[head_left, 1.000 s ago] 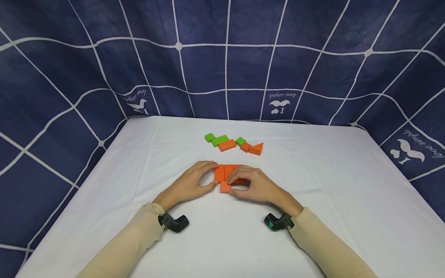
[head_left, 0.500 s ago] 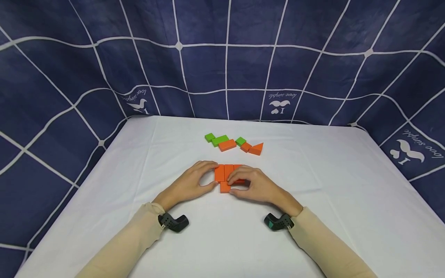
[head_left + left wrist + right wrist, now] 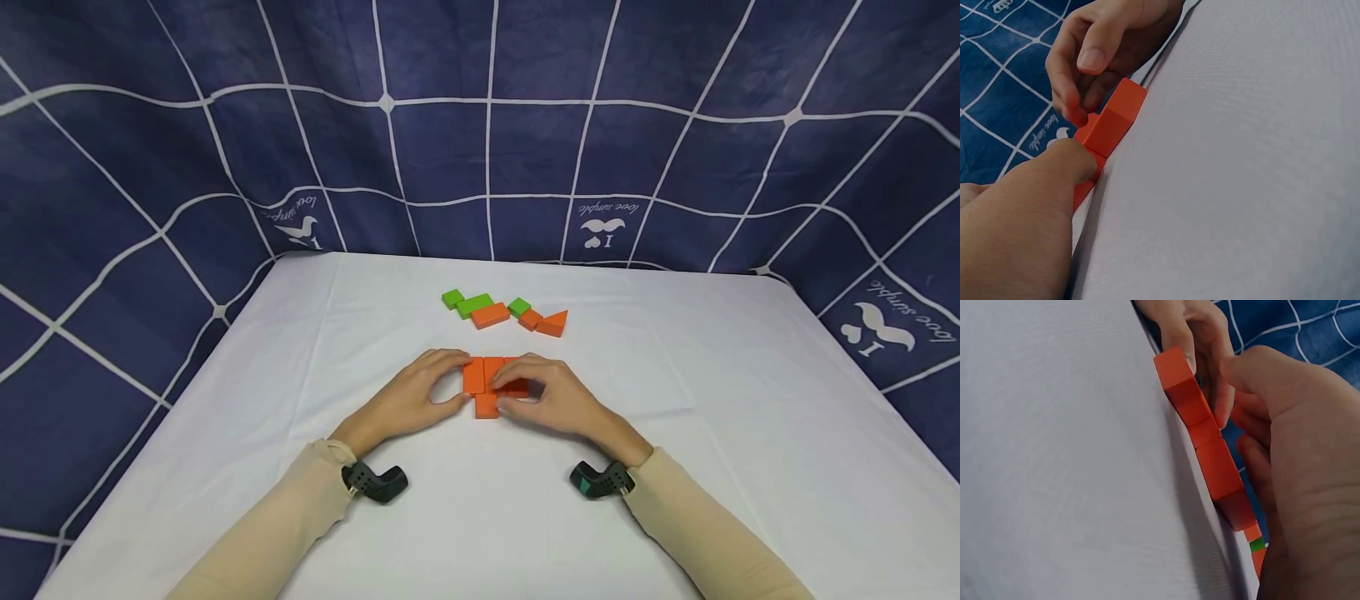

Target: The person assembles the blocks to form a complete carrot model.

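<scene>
Work looked partway along to me: three orange rectangular blocks (image 3: 492,368) lay side by side, a smaller orange block (image 3: 486,406) at their near edge. The left hand (image 3: 408,396) pinched the leftmost rectangular block (image 3: 473,377); the right hand (image 3: 553,398), loosely bent, gripped nothing. Beyond, on the white tablecloth (image 3: 487,517), three green blocks (image 3: 475,307), two four-sided orange blocks (image 3: 491,316) and an orange triangular block (image 3: 552,325) seemed yet unplaced.

White-gridded navy fabric backdrop (image 3: 442,150), printed white mustache motifs (image 3: 603,223), faintly creased white tablecloth (image 3: 712,375)
</scene>
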Demonstrator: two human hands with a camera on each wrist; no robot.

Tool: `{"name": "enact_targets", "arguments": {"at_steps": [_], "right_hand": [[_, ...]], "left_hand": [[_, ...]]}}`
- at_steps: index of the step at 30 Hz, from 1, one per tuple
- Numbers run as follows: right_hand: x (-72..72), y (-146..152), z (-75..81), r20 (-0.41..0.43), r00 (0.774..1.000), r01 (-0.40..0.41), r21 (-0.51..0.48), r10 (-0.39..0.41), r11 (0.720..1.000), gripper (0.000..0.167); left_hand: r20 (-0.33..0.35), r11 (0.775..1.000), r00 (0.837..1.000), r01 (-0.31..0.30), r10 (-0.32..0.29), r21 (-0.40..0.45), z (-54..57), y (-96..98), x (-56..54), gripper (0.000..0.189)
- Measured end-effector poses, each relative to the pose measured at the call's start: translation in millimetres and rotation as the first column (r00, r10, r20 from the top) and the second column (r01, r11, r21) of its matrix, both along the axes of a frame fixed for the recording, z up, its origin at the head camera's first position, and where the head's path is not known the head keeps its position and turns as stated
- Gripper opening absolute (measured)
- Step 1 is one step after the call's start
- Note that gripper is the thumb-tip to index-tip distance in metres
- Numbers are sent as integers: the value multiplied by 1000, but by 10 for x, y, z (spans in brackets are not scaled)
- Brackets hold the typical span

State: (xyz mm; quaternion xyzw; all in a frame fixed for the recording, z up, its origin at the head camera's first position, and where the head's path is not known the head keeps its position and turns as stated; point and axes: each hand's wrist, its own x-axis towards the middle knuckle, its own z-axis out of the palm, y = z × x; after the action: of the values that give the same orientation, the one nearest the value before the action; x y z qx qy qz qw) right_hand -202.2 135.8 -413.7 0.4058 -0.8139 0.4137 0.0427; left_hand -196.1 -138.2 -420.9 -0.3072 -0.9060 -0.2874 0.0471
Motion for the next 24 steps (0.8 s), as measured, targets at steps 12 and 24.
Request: {"name": "enact_targets", "arguments": {"at_steps": [12,24], "right_hand": [[-142,56,7,-45,961,271,-42,-273,962,20],[-283,153,-16,-10,889,458,15,-458,889,35]], "left_hand": [[-12,1000,1000,-5,5,1,-11,5,-6,57],[-9,1000,1000,-3,3,-3,-18,5,0,57]]}}
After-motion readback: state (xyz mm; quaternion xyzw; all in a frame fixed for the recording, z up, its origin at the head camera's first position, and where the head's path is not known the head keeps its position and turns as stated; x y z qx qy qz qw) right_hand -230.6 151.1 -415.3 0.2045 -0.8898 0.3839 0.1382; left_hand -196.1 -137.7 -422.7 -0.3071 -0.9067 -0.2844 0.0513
